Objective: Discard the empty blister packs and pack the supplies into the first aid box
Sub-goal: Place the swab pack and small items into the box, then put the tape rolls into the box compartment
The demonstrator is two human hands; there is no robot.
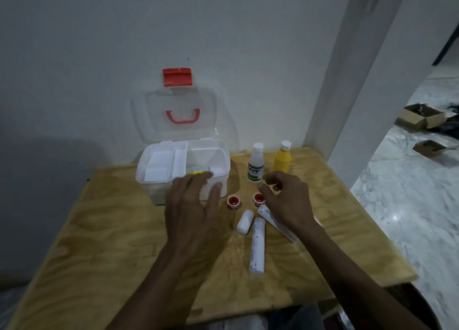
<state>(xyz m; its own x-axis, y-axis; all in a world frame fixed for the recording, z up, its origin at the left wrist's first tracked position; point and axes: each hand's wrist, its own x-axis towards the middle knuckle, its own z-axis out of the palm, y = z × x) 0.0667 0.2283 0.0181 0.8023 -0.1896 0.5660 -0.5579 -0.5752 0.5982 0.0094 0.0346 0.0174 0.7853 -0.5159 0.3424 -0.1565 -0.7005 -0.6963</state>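
Currently, box: the first aid box [182, 165] is being kept open on the wooden table [104, 230] against the wall, its clear lid [183, 113] tipped back; white trays and something yellow are being glimpsed inside.
Left hand: the left hand [192, 205] is being held with fingers spread and relaxed over the box's front edge, nothing gripped.
Right hand: the right hand [285, 198] is being held with fingers loosely curled just above the red-capped jars; whether anything is pinched cannot be told.
Supplies outside: two small red-topped jars [234, 202], a short white roll [244, 221], two longer white tubes [257, 245], a clear bottle [255, 163] and a yellow bottle [283, 157] are being left on the table beside the box.
Blister packs: none are being seen.
Progress: packing is being judged barely begun; nearly all supplies remain out.
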